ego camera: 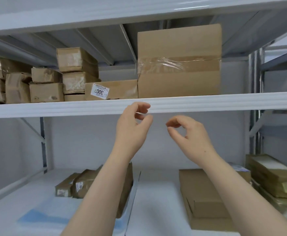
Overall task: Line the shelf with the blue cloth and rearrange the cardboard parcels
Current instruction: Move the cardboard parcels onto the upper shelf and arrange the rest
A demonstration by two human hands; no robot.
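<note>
My left hand and my right hand are raised in front of the white edge of the middle shelf, fingers loosely curled, holding nothing. Just above them a large taped cardboard box stands on that shelf, with a flat parcel bearing a "300" label to its left and several small parcels stacked further left. The blue cloth lies on the lower shelf at bottom left, partly hidden by my left forearm. Small brown parcels sit behind it.
On the lower shelf a flat cardboard box lies right of centre, with taped packages stacked at the far right. Grey metal uprights frame the right side. Another shelf spans overhead.
</note>
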